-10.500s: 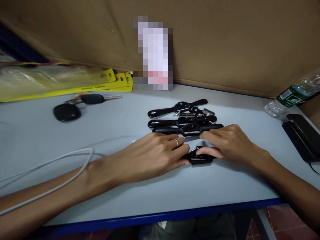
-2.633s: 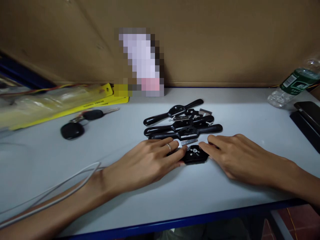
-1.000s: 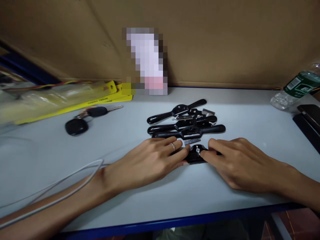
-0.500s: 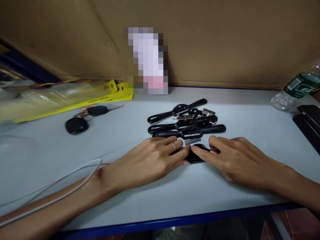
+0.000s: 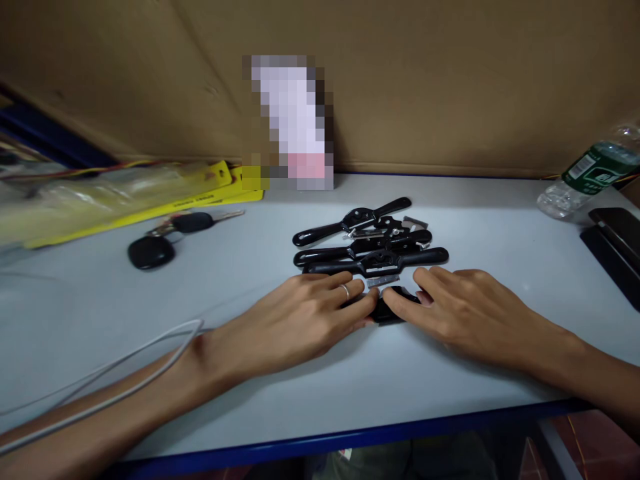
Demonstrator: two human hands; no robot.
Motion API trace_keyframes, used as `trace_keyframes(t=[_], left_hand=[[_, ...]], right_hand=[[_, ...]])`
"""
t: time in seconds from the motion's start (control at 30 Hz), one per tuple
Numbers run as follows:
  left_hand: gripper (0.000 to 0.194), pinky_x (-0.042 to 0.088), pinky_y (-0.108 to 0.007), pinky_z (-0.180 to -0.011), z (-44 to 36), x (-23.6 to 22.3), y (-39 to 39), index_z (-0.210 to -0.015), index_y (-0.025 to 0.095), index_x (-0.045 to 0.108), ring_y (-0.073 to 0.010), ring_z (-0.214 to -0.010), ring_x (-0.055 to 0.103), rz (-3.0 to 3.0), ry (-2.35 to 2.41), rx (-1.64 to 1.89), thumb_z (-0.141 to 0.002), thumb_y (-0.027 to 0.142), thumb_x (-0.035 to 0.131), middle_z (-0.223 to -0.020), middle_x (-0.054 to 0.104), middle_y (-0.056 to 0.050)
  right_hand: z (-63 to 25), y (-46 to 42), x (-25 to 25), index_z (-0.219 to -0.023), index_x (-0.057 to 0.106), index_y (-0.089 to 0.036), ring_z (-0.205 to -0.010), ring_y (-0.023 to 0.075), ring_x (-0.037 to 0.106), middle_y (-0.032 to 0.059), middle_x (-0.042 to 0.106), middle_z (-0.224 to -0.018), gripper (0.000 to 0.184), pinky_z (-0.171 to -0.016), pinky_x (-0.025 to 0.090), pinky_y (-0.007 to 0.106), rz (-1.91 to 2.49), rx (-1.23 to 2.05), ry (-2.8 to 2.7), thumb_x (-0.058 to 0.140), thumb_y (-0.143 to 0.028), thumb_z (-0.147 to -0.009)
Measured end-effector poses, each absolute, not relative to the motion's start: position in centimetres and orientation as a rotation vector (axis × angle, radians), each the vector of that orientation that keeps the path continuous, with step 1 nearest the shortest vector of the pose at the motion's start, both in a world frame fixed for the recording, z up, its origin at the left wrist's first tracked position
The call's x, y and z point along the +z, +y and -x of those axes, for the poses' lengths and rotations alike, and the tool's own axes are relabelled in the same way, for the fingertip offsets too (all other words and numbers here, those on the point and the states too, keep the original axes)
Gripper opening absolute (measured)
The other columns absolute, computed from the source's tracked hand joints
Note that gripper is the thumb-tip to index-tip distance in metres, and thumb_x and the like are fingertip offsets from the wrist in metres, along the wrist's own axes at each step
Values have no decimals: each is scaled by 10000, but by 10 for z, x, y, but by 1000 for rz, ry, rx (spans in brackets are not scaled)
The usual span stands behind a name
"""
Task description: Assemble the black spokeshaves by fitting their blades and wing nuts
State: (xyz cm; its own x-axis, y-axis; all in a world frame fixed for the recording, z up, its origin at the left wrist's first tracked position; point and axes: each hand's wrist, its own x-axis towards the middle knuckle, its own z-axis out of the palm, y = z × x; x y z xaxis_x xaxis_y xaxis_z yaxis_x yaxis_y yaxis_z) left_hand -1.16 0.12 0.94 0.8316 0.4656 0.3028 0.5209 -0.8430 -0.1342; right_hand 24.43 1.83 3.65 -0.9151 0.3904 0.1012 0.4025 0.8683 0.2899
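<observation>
A black spokeshave point(image 5: 391, 312) lies on the table between my hands, its centre showing and both handles mostly hidden by my fingers. My left hand point(image 5: 315, 310), with a ring on one finger, is closed round its left side. My right hand point(image 5: 460, 310) is closed at its middle and right side; the thumb lies over the spot where the small silver thumbscrew sits, which is hidden now. Just behind is a loose metal blade point(image 5: 383, 281). Farther back are a black spokeshave body point(image 5: 383, 262) and other spokeshave bodies point(image 5: 357, 219), with caps and screws among them.
Car keys point(image 5: 151, 251) and yellow-edged clear packages point(image 5: 200, 200) lie at the left. A white cable point(image 5: 165, 328) crosses my left forearm. On the right are a water bottle point(image 5: 593, 170) and a phone point(image 5: 617, 230). A cardboard panel point(image 5: 450, 87) stands behind the table.
A second ago the silver thumbscrew showed upright beside my right thumb; since then the thumb has moved left over it and covers it. My left hand has kept its hold.
</observation>
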Motion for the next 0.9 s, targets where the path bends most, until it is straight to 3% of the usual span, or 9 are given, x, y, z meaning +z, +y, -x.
trace_keyframes(t=[0.67,0.9], left_hand=[[318,475,-298,-591,11,11,0,-1045,121,626,-182,-710,615,2834,-739,-377,-1100,241,336,-819,658,-47],[331,463,-296,-555,11,12,0,-1007,128,625,-176,-667,606,2804,-752,-391,-1103,257,335,-800,634,-36]], right_hand=[[-242,18,38,-1286,554,-174,-619,162,486,32,605,-848,306,-508,156,339,650,-342,-3027,415,-94,-1025],[-246,20,37,-1313,570,-157,-680,183,534,53,646,-861,430,-529,178,334,644,-154,-3012,384,-10,-955]])
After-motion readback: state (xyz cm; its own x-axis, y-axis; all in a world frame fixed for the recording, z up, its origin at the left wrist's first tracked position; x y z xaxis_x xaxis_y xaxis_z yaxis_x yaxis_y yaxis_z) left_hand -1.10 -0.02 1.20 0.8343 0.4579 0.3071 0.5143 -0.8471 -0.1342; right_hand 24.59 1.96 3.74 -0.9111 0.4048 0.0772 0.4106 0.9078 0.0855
